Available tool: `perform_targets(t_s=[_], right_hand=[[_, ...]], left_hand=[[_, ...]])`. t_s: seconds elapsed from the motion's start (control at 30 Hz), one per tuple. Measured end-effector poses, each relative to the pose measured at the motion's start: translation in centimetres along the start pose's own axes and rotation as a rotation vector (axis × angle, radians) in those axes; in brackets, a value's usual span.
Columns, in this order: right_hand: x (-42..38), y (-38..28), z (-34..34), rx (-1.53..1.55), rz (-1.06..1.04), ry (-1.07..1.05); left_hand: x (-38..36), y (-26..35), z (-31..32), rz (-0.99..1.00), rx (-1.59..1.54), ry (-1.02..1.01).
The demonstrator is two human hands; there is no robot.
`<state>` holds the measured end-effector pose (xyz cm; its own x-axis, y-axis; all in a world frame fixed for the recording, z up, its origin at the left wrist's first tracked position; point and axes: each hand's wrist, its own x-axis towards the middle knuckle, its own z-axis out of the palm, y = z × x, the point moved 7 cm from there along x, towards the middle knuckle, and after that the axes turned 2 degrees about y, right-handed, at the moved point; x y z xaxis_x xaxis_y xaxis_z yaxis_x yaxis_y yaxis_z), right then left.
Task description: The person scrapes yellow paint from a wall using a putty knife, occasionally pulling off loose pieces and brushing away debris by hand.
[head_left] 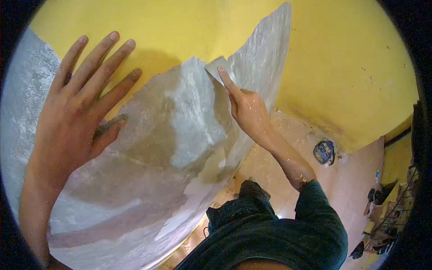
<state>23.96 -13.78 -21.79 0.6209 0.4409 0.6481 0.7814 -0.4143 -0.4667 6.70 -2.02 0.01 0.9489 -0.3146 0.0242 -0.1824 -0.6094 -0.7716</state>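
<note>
My right hand (249, 108) grips a flat metal scraper (217, 67), with the index finger stretched along its blade. The blade lies against the wall where yellow paint (180, 27) meets a bare grey patch (193, 121) with a jagged upper edge. White flecks dot the back of this hand. To the left, my left hand (76, 108) is spread with its fingers apart, over the border of the yellow paint and the grey surface, and it holds nothing. The scraper's handle is hidden inside my right hand.
A second yellow wall (346, 67) meets the scraped one at a corner on the right. On the tiled floor (297, 135) lies a dark blue cap-like item (324, 152). Shoes (375, 195) and a cluttered rack (396, 211) stand at the far right.
</note>
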Motion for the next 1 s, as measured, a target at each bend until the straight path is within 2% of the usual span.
perform_targets(t_s=[0.07, 0.1, 0.17, 0.3, 0.37, 0.5, 0.57, 0.7, 0.77, 0.9, 0.97, 1.0], right_hand=[[-0.4, -0.1, 0.8, 0.09, 0.034, 0.012], [4.1, 0.2, 0.3, 0.074, -0.072, 0.109], [3.9, -0.9, -1.0, 0.095, -0.044, 0.176], [1.4, -0.3, 0.3, 0.07, 0.091, 0.034], [1.6, -1.0, -0.6, 0.124, 0.02, 0.131], [1.4, -0.8, -0.9, 0.022, 0.005, 0.136], [0.1, -0.2, 0.1, 0.049, 0.054, 0.057], [2.3, -1.3, -1.3, 0.096, 0.035, 0.162], [1.7, -0.7, -1.0, 0.016, 0.034, 0.082], [1.0, -0.4, -0.4, 0.06, 0.054, 0.044], [2.3, -1.4, -1.6, 0.088, -0.028, 0.181], [2.1, -1.3, -1.6, 0.091, -0.026, 0.182]], left_hand=[[-0.1, -0.4, -0.1, -0.008, -0.006, 0.002], [0.2, -1.0, -0.6, -0.087, 0.093, 0.069], [0.1, -0.6, -0.3, -0.078, 0.061, 0.057], [0.0, -0.6, -0.2, -0.047, 0.024, 0.021], [0.1, -0.4, -0.3, -0.032, 0.022, 0.021], [0.2, -0.1, 0.0, -0.036, 0.029, 0.018], [0.0, -0.2, -0.2, -0.028, 0.032, 0.018], [0.2, -0.2, -0.1, -0.026, 0.032, 0.018], [0.2, -0.1, -0.1, -0.035, -0.001, 0.017], [0.2, 0.0, 0.0, -0.028, -0.009, 0.006], [0.3, -0.1, 0.1, -0.03, -0.002, -0.004], [0.3, -0.2, 0.0, -0.029, -0.001, -0.007]])
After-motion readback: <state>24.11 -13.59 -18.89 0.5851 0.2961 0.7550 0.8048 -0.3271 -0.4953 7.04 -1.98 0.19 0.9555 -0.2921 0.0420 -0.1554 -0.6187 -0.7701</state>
